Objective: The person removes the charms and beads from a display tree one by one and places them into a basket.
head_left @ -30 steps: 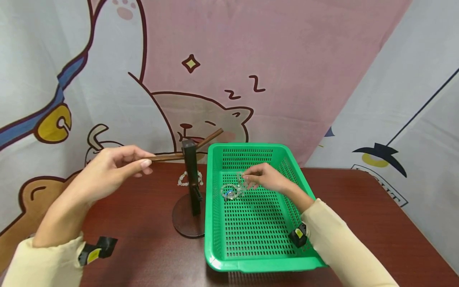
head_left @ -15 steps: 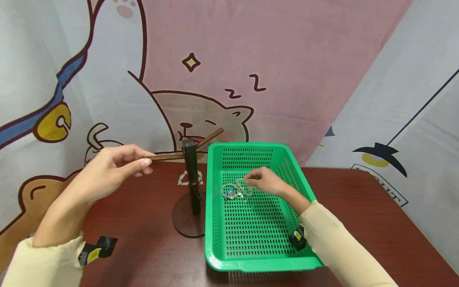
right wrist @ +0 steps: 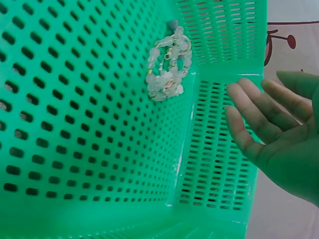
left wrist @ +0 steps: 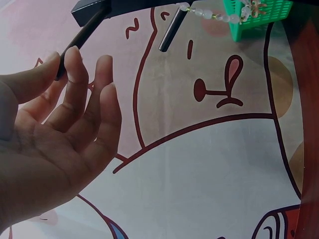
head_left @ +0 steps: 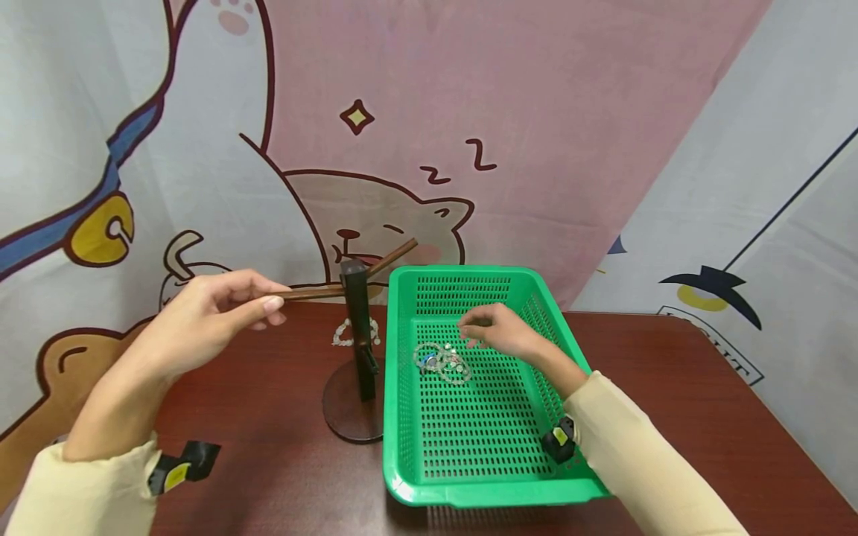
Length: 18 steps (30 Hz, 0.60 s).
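Observation:
In the head view my left hand pinches the end of a dark wooden peg on the left of an upright bracelet stand; the left wrist view shows thumb and forefinger on that peg. My right hand hovers inside the green basket, fingers loosely bent with nothing between them. Below and left of it, several clear beaded bracelets lie together on the basket floor, one with a blue part. The right wrist view shows these bracelets bunched near the basket's wall.
Another beaded bracelet hangs behind the stand's post, low near the table. The stand's round base sits close against the basket's left side. A cartoon-printed cloth rises behind the dark red table.
My right fingers have let go of a beaded bracelet, which has settled onto the basket floor beside the others. The left hand keeps its pinch on the peg.

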### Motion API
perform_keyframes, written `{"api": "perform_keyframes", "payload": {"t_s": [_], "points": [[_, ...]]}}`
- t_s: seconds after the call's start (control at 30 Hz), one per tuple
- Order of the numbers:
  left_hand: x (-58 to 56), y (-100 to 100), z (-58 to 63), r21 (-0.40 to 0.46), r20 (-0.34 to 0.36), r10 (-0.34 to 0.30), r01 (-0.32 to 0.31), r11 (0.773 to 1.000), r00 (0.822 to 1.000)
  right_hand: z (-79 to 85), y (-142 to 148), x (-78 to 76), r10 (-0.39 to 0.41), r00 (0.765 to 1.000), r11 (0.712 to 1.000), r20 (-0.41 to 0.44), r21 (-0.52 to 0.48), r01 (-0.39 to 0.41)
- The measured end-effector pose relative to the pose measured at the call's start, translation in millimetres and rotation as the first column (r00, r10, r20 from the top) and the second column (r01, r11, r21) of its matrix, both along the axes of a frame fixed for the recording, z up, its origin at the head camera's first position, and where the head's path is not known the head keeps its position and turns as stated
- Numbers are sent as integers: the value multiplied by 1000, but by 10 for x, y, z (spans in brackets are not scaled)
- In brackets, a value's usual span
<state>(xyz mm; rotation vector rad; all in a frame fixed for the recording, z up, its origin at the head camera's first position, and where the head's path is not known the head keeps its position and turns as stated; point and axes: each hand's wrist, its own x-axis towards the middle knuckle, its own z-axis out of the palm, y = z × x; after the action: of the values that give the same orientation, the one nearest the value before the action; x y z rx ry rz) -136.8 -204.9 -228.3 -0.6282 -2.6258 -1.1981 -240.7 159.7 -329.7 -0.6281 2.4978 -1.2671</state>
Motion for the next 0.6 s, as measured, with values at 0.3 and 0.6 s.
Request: {"api": "perform_keyframes", "payload": {"t_s": [0.3, 0.6], "points": [[-3, 5, 2, 8, 6, -5, 5, 1000, 1000, 262, -121, 59, 94, 995, 995, -20, -20, -94], [5, 5, 0, 19, 9, -6, 6, 1000, 1000, 626, -283, 104, 146, 986, 985, -77, -76, -152]]}}
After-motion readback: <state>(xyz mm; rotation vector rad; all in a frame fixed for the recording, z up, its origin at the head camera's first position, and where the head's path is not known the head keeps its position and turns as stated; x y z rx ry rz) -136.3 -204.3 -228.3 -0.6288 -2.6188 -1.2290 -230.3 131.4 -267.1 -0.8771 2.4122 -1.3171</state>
